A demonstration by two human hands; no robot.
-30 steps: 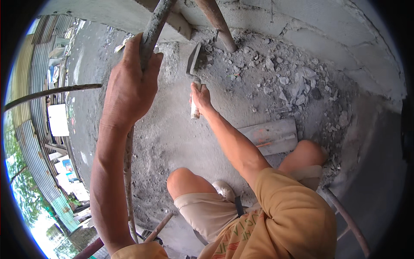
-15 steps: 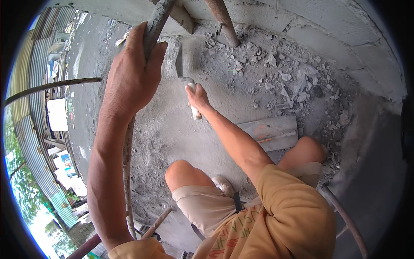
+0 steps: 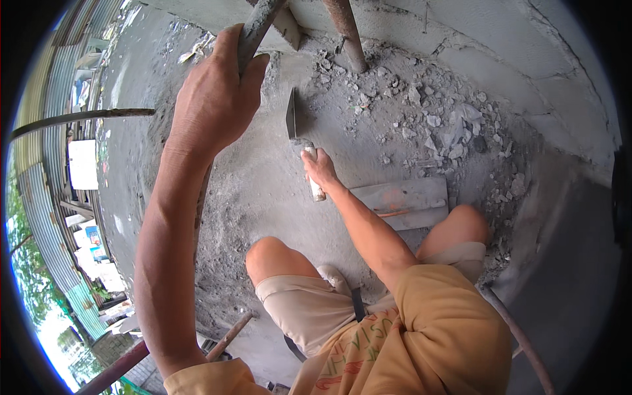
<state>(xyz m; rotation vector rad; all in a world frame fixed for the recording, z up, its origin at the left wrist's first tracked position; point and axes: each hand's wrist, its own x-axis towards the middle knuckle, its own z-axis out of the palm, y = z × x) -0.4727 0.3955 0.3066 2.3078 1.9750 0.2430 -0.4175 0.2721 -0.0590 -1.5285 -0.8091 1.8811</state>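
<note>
My left hand point(image 3: 214, 99) is wrapped round a grey, cement-smeared metal pole point(image 3: 261, 26) at the top left. Lower down, my right hand point(image 3: 320, 167) grips the pale handle of a trowel point(image 3: 313, 155). The trowel's blade point(image 3: 291, 115) is turned on edge and points away from me, over the smoothed grey cement floor point(image 3: 263, 178); whether it touches the surface I cannot tell. To the right of my right forearm lies a flat grey board point(image 3: 415, 201) with reddish marks, close to my right knee.
Broken rubble point(image 3: 421, 125) and a crumpled clear plastic piece point(image 3: 466, 118) lie along the block wall point(image 3: 500, 62). A rusty pole point(image 3: 345, 36) stands at the far side. From the left juts a metal bar point(image 3: 82, 117). Corrugated sheets point(image 3: 43, 210) stand beyond a lower grey strip.
My right hand and the trowel have moved nearer to me and slightly right. The blade, blurred before, now shows sharply. My left hand still holds the pole.
</note>
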